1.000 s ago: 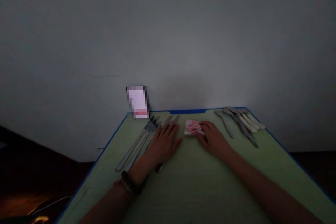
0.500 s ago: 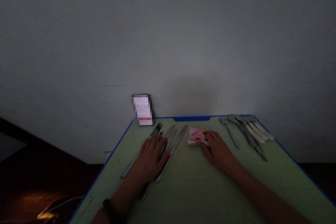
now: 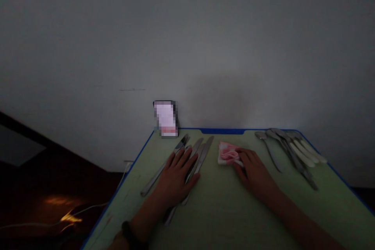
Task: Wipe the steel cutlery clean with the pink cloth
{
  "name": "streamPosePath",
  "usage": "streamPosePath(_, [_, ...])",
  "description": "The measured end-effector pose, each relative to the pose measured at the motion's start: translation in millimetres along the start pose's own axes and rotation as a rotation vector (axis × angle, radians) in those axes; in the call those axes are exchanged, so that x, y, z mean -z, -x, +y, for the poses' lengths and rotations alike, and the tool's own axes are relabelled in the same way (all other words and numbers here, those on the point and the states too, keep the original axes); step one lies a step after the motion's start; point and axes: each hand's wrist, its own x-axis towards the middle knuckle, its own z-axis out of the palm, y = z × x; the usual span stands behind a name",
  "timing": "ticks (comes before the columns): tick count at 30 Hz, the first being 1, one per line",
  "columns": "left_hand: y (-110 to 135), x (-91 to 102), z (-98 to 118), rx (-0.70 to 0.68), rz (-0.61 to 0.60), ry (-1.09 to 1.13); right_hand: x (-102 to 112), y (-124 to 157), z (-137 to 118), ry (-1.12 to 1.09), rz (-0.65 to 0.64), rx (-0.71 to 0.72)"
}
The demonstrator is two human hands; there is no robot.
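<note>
My left hand (image 3: pixel 177 175) lies palm down with fingers apart over several metal table knives (image 3: pixel 207 149) on the left side of the table. The fingers rest across their middles and hide parts of them, and the thumb touches the rightmost one. A further piece of cutlery (image 3: pixel 152 184) runs along the outer left side of the hand. My right hand (image 3: pixel 253 170) is closed on the near right corner of a folded pink and white cloth (image 3: pixel 228 154), which lies on the table. Its fingertips are partly hidden.
The pale green table (image 3: pixel 219 218) has a blue edge and stands against a grey wall. A phone (image 3: pixel 166 119) with a lit screen leans there at the back left. Several spoons (image 3: pixel 271 150) and white-handled utensils (image 3: pixel 306 155) lie at the right. A cable (image 3: pixel 90 206) hangs at the left.
The rightmost knife has come closer to the other knives under my left hand, whose fingers are spread wider. My right hand keeps its hold on the cloth. The view has shifted slightly.
</note>
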Motion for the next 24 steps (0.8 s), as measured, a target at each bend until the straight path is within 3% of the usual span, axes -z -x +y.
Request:
streamPosePath(9, [0.1,2.3,1.4,-0.071,0.165,0.022,-0.1,1.4,-0.2,0.039,-0.002,0.008])
streamPosePath(24, [-1.4,-1.0,-2.0,-0.091,0.135,0.028,-2.7,-8.0,1.9,0.059,0.023,0.013])
